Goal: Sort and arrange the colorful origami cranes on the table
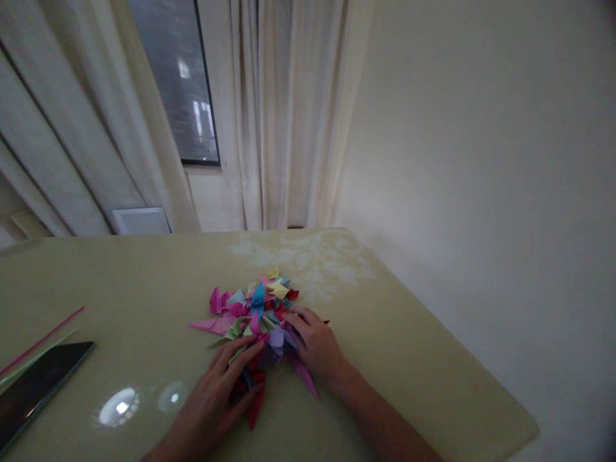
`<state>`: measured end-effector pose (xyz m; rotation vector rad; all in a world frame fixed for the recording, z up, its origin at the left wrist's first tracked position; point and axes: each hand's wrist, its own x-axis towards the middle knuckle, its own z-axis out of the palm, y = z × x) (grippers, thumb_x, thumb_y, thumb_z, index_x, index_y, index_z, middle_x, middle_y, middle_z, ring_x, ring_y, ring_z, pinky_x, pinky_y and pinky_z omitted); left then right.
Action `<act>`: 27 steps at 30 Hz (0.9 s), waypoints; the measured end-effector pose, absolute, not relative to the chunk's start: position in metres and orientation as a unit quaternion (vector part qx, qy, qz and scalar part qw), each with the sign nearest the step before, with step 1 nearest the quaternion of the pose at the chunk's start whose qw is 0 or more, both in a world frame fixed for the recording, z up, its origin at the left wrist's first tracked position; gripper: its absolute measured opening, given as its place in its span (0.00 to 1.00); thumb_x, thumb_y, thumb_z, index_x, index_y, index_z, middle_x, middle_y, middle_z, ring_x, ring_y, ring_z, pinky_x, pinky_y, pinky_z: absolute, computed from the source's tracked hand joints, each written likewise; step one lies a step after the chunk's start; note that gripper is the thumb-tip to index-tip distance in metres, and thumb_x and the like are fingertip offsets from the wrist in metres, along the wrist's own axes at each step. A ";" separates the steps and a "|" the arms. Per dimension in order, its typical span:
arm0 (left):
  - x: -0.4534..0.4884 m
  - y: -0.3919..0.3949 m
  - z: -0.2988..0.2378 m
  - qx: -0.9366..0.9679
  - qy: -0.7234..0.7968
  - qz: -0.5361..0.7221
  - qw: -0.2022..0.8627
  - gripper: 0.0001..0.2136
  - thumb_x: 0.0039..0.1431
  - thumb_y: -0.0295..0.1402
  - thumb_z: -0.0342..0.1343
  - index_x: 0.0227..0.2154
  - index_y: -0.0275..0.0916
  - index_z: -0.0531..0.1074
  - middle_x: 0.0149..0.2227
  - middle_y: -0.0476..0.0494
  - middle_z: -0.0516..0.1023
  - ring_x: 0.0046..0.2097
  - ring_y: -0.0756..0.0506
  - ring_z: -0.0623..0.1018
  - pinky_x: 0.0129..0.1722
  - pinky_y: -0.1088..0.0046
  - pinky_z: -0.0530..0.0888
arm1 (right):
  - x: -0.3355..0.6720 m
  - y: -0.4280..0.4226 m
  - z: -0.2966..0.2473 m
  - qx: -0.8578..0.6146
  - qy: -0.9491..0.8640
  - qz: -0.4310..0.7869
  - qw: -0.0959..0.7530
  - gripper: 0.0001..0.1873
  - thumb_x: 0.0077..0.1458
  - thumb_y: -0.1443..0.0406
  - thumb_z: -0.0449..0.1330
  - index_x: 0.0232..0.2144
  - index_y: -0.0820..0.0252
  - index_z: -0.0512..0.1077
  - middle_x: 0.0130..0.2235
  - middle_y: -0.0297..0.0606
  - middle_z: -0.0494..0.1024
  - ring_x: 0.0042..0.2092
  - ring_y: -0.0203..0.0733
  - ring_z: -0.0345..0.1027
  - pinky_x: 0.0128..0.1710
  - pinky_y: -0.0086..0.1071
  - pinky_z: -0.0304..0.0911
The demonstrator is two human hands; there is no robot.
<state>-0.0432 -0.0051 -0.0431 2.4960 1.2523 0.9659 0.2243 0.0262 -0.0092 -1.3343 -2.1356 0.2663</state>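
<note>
Pale wall fills the right side of my view, with long cream curtains (269,115) hanging on both sides of a dark window (173,77) at the back. Below them spreads the table (409,359), covered in a glossy yellow-green cloth that reflects a lamp near my left arm. In the middle of it, just ahead of me, sits the heap of folded paper pieces (255,305) in pink, blue, yellow, green, purple and red, loosely piled with points sticking out. My left hand (216,391) lies open and flat on the near edge of the heap, fingers spread over some red pieces. My right hand (315,346) rests on the heap's right side with its fingers bent down among the purple and pink pieces; whether it pinches one I cannot tell. Well off to the left lies a dark phone (38,385), and just beyond it a thin pink stick (43,340) beside a green one. I judge the cloth to be slick, so a careless sweep of either hand could scatter the light pieces, and pressing down with my palm could crush their folds. A long pink piece (206,325) already juts out to the left.
</note>
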 end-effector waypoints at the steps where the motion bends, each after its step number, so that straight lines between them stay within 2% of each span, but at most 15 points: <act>1: -0.043 -0.005 -0.041 0.843 0.419 0.325 0.093 0.28 0.67 0.38 0.60 0.69 0.58 0.67 0.68 0.43 0.72 0.66 0.36 0.75 0.61 0.60 0.79 | 0.225 0.027 -0.010 -0.498 -0.802 0.103 0.313 0.20 0.73 0.65 0.55 0.63 0.51 0.74 0.63 0.45 0.76 0.63 0.49 0.71 0.64 0.44 0.69; 4: -0.043 -0.003 -0.037 0.841 0.419 0.328 0.101 0.29 0.67 0.37 0.60 0.70 0.57 0.65 0.70 0.41 0.70 0.65 0.36 0.76 0.59 0.60 0.81 | 0.229 0.030 -0.008 -0.471 -0.796 0.115 0.362 0.24 0.73 0.67 0.52 0.66 0.53 0.71 0.66 0.47 0.71 0.68 0.49 0.67 0.68 0.46 0.65; 7: -0.045 0.000 -0.034 0.835 0.418 0.344 0.104 0.29 0.67 0.38 0.61 0.70 0.55 0.64 0.69 0.40 0.69 0.65 0.36 0.76 0.59 0.58 0.80 | 0.234 0.035 -0.005 -0.453 -0.771 0.119 0.431 0.23 0.71 0.68 0.52 0.64 0.54 0.73 0.63 0.47 0.74 0.66 0.48 0.68 0.69 0.46 0.65; 9: -0.045 0.002 -0.031 0.830 0.408 0.367 0.098 0.28 0.68 0.38 0.61 0.69 0.54 0.65 0.68 0.39 0.71 0.66 0.36 0.76 0.62 0.56 0.78 | 0.237 0.038 -0.004 -0.454 -0.740 0.128 0.479 0.20 0.71 0.67 0.54 0.59 0.54 0.76 0.58 0.46 0.77 0.61 0.47 0.73 0.64 0.44 0.70; 11: -0.044 0.003 -0.026 0.823 0.397 0.396 0.095 0.27 0.68 0.38 0.62 0.68 0.52 0.66 0.67 0.38 0.72 0.66 0.36 0.75 0.64 0.55 0.77 | 0.239 0.041 -0.004 -0.459 -0.704 0.148 0.521 0.17 0.70 0.64 0.55 0.55 0.55 0.79 0.53 0.46 0.79 0.55 0.47 0.76 0.54 0.41 0.76; 14: -0.043 0.004 -0.018 0.807 0.382 0.441 0.096 0.26 0.67 0.38 0.63 0.66 0.49 0.68 0.65 0.38 0.73 0.66 0.36 0.75 0.64 0.54 0.76 | 0.241 0.044 -0.006 -0.474 -0.646 0.196 0.565 0.15 0.67 0.60 0.59 0.51 0.55 0.80 0.50 0.45 0.81 0.50 0.48 0.78 0.46 0.38 0.79; 18: -0.047 0.007 -0.012 0.777 0.392 0.484 0.093 0.25 0.65 0.39 0.65 0.64 0.46 0.70 0.61 0.38 0.77 0.63 0.36 0.77 0.63 0.54 0.77 | 0.243 0.049 -0.009 -0.483 -0.599 0.241 0.592 0.16 0.64 0.57 0.61 0.50 0.56 0.80 0.48 0.44 0.84 0.45 0.48 0.81 0.45 0.40 0.79; 22: -0.050 0.011 -0.015 0.765 0.403 0.494 0.088 0.26 0.65 0.40 0.64 0.64 0.46 0.70 0.61 0.38 0.77 0.63 0.35 0.77 0.63 0.53 0.77 | 0.243 0.052 -0.012 -0.471 -0.599 0.247 0.599 0.16 0.62 0.56 0.63 0.48 0.57 0.79 0.47 0.45 0.85 0.48 0.50 0.82 0.49 0.43 0.78; 27: -0.044 0.010 -0.018 0.781 0.374 0.494 0.077 0.26 0.66 0.38 0.65 0.64 0.48 0.68 0.62 0.39 0.76 0.63 0.37 0.77 0.63 0.56 0.77 | 0.243 0.054 -0.015 -0.472 -0.598 0.252 0.597 0.17 0.62 0.55 0.63 0.49 0.57 0.78 0.48 0.48 0.85 0.49 0.52 0.82 0.48 0.45 0.79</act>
